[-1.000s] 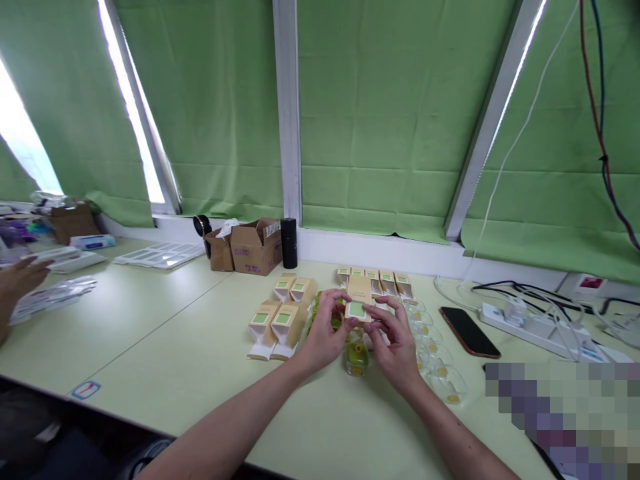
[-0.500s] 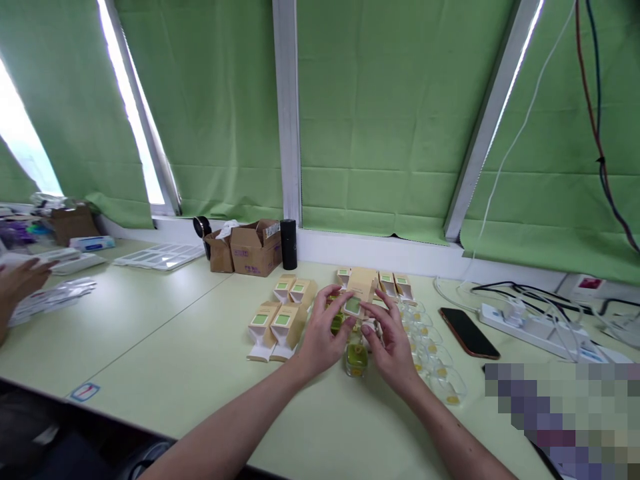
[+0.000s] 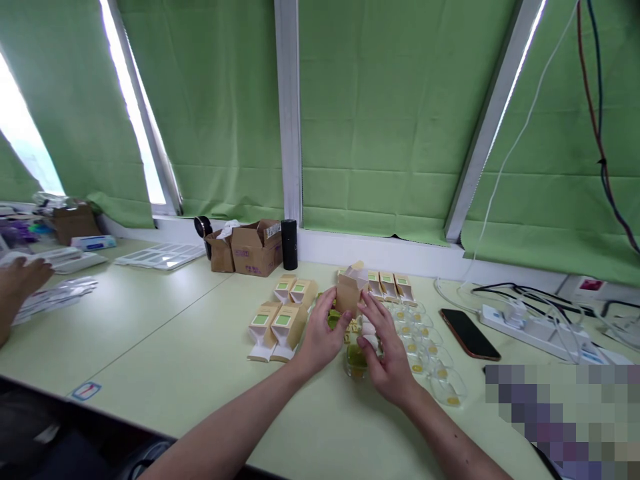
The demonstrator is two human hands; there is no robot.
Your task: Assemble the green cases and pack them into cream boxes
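Note:
A small tan carton (image 3: 347, 295) is held raised between my hands, its plain side toward me and a flap sticking up at the top. My left hand (image 3: 321, 331) closes on its left edge with fingers and thumb. On the right edge rest the fingertips of my right hand (image 3: 390, 347), its thumb lower down. Beneath them stand a jar of green contents (image 3: 357, 361) and a few small white pieces (image 3: 369, 329), partly covered by my hands. To the left are several tan cartons with green windows (image 3: 283, 320); clear plastic cups with yellow spots (image 3: 447, 390) lie to the right.
More cartons (image 3: 387, 283) line the back. A phone (image 3: 469, 333) and a power strip (image 3: 530, 330) with cables lie right. Cardboard boxes (image 3: 256, 250) and a black cylinder (image 3: 289, 244) stand by the wall. Another person's hand (image 3: 23, 283) is over papers at far left.
The carton has been turned in my hands: its green window faced me before, and now a plain side does, with the flap up. The other person's hand shifted slightly.

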